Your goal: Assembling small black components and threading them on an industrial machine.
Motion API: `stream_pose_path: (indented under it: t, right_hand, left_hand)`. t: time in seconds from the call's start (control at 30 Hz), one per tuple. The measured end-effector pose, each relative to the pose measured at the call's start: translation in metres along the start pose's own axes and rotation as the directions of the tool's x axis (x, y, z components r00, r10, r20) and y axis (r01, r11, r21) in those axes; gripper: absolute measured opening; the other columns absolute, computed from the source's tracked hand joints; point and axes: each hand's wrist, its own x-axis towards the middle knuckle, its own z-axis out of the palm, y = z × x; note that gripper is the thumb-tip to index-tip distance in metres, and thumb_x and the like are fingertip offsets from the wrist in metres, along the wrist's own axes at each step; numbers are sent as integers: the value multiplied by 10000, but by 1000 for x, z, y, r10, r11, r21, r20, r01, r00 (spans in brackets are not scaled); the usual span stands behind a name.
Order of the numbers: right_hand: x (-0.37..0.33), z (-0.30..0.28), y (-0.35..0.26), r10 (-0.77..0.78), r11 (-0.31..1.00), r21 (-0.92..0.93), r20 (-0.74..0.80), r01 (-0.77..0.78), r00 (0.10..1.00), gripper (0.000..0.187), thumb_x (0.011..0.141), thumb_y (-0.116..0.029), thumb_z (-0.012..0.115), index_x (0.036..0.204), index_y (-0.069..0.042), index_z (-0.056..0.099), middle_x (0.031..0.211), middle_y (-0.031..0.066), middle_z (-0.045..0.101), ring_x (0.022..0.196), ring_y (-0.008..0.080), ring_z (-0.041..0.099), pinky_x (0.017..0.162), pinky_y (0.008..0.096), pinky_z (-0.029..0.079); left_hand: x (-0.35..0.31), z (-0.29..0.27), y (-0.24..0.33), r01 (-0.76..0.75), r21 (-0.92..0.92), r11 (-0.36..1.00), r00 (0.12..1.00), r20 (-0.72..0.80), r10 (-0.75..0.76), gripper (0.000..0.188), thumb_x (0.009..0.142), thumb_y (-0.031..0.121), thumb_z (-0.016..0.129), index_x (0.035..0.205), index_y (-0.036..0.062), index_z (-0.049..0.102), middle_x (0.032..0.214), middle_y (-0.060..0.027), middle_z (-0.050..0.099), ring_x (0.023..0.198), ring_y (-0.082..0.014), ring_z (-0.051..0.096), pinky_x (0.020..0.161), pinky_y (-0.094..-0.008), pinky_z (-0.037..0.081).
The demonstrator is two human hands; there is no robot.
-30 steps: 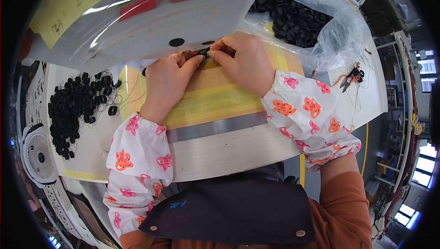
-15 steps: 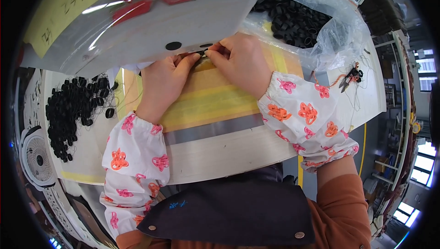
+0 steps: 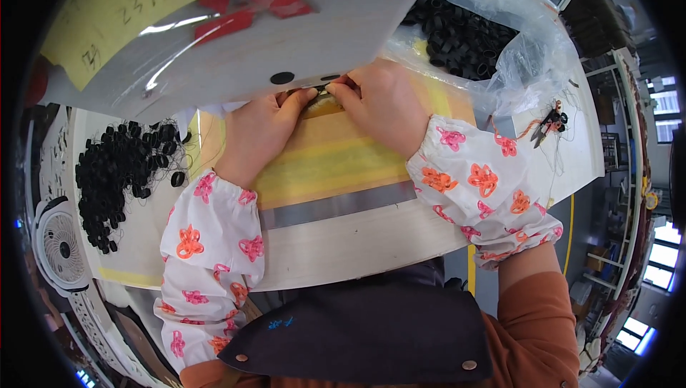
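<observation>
Both hands meet under the front edge of a large white sewing machine with red markings. My left hand pinches a small black band piece between thumb and fingers. From the other side, my right hand pinches the same piece, its thumb close to my left thumb. The fingertips and machine head partly hide the piece. Below the hands lies the machine bed, covered with yellow and tan tape. A heap of black band loops, with loose threads, lies to the left.
A clear plastic bag at the far right holds many black loops. Thread snips with an orange cord lie on the white table at the right. A white fan stands at the left edge.
The view has shifted slightly, so the machine and table sit a little lower and further right. Both hands keep their pinch on the black piece, with thumbs still close together.
</observation>
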Motion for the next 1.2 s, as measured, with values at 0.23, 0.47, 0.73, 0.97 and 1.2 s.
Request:
stream_pose_path:
  t: [0.23, 0.47, 0.73, 0.97, 1.2]
  right_hand:
    - [-1, -1, -3, 56, 997, -64, 58, -52, 997, 89, 716, -74, 597, 711, -19, 527, 689, 146, 559, 655, 330, 553, 577, 398, 445]
    - [2, 2, -5, 108, 988, -119, 93, -97, 990, 103, 719, -118, 596, 705, -36, 535, 696, 117, 571, 653, 311, 559, 570, 394, 445]
    - [1, 6, 0, 38, 996, -80, 15, -37, 999, 123, 721, -114, 614, 733, 8, 602, 633, 140, 576, 565, 283, 559, 527, 349, 437]
    - [-1, 5, 7, 53, 997, -65, 18, -52, 998, 103, 715, -105, 617, 722, -18, 560, 622, 113, 573, 578, 270, 558, 528, 349, 432]
    - [-3, 9, 11, 48, 998, -30, -7, -48, 999, 117, 715, -120, 628, 722, -24, 561, 645, 100, 581, 581, 249, 566, 528, 335, 437]
  left_hand:
    - [0, 9, -14, -154, -90, 984, 984, -101, 145, 280, 793, 337, 596, 770, 60, 631, 472, -33, 477, 424, -103, 413, 443, -276, 343]
    - [-1, -1, -7, 46, 37, 998, 998, 38, -47, 237, 791, 322, 563, 837, 104, 646, 604, -47, 580, 519, -194, 540, 493, -303, 407]
    - [1, 4, -15, 3, -91, 996, 1000, -12, -4, 229, 782, 299, 593, 793, 73, 629, 554, -23, 547, 487, -132, 492, 478, -272, 372]
    - [0, 3, 2, 1, -97, 995, 999, -37, -4, 242, 779, 298, 589, 786, 59, 627, 562, -17, 560, 486, -111, 496, 474, -257, 367]
    - [-3, 7, -6, -132, -30, 991, 984, -125, 127, 236, 777, 279, 587, 759, 45, 612, 558, -44, 574, 483, -159, 536, 480, -283, 397]
